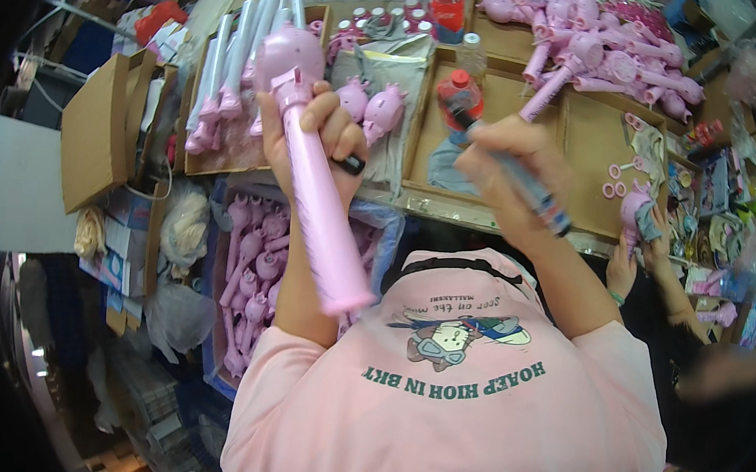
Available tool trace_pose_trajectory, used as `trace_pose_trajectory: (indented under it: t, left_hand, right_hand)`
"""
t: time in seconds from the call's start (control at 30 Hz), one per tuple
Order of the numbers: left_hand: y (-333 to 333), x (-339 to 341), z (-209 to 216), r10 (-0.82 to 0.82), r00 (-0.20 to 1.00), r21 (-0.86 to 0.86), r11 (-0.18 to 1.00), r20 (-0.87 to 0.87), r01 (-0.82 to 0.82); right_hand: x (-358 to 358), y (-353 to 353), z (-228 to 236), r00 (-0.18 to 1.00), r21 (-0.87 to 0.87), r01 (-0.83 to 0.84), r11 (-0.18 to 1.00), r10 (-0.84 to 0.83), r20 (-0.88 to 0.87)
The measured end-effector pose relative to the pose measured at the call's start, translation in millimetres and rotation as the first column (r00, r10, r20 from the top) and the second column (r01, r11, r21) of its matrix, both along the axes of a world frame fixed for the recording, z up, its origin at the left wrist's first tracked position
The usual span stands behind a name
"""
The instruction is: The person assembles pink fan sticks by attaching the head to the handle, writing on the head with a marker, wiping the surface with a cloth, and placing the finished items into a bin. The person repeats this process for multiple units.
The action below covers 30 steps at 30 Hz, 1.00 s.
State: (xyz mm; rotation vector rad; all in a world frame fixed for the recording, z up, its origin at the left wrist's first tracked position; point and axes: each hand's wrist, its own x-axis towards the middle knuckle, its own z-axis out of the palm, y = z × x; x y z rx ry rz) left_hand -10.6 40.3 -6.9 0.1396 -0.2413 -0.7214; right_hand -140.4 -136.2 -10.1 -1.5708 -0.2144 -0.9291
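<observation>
My left hand (320,132) is closed around the neck of a pink wand toy (322,204), which has a round head at the top and a long tube slanting down toward me. A short black cap (348,163) sticks out between the fingers of that hand. My right hand (523,168), blurred by motion, grips a grey-blue marker (530,191) with black ends. It is held to the right of the toy and apart from it. Two pink toy heads (371,108) lie on a grey cloth beyond my left hand.
Pink wands with silvery tubes (222,87) stand in a cardboard tray at left. A blue-lined bin (392,228) of pink parts sits below. Bottles with red caps (448,13) stand mid-table, and pink toys (605,58) pile up far right. A co-worker's hands (632,258) hold a toy and cloth.
</observation>
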Motion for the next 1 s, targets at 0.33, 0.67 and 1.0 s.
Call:
trace_pose_trajectory:
  t: [0.33, 0.67, 1.0]
  left_hand:
    - [-24.0, -7.7, 1.0, -0.123, 0.978, -0.15, 0.984, -0.169, 0.097]
    - [-35.4, -27.7, 12.0, -0.023, 0.997, -0.085, 0.996, 0.07, 0.029]
    - [-18.4, -5.2, 12.5, 0.145, 0.97, -0.026, 0.989, 0.193, -0.143]
  right_hand:
    - [-6.5, 33.5, -17.7, 0.956, 0.152, -0.206, 0.967, 0.232, -0.178]
    - [4.7, 33.9, -27.5, 0.936, 0.253, -0.318, 0.914, 0.344, -0.068]
    - [-4.1, 17.2, -20.6, 0.987, -0.503, 0.155, 0.85, -0.148, 0.055]
